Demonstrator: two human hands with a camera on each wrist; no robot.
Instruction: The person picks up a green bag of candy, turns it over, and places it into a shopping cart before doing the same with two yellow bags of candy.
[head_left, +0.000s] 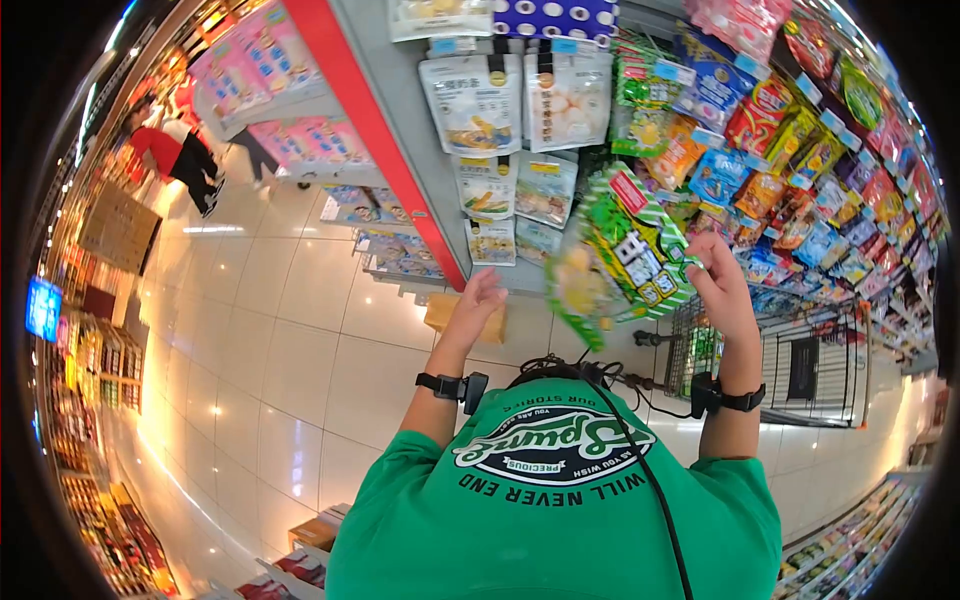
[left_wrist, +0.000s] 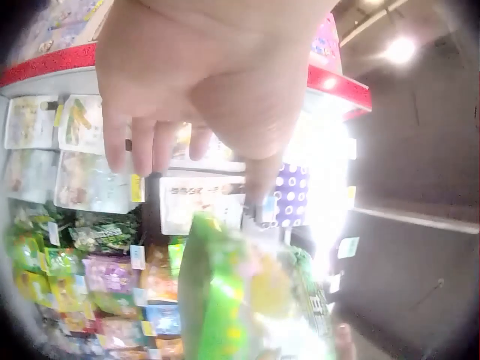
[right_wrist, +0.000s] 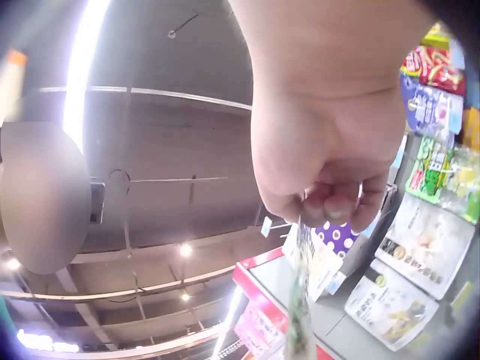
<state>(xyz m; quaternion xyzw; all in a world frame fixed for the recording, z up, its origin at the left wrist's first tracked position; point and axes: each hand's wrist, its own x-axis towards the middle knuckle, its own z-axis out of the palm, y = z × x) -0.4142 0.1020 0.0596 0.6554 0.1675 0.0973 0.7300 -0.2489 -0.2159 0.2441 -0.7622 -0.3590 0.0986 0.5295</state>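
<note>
My right hand [head_left: 722,285] pinches one edge of a green-and-white striped snack bag [head_left: 640,245], which hangs tilted in front of the shelf. In the right wrist view the curled fingers [right_wrist: 341,206] meet at the top of the bag [right_wrist: 298,322], seen edge-on. My left hand [head_left: 478,305] is held up beside the bag, apart from it, holding nothing. Its fingers [left_wrist: 161,146] are loosely extended in the left wrist view, where the bag [left_wrist: 225,307] appears below the thumb.
White snack pouches [head_left: 472,105] hang on the rack ahead, with many colourful bags [head_left: 720,175] to the right. A similar green bag [head_left: 640,95] hangs there too. A shopping cart [head_left: 800,365] stands at the right. Further off at the left is a person in red [head_left: 160,150].
</note>
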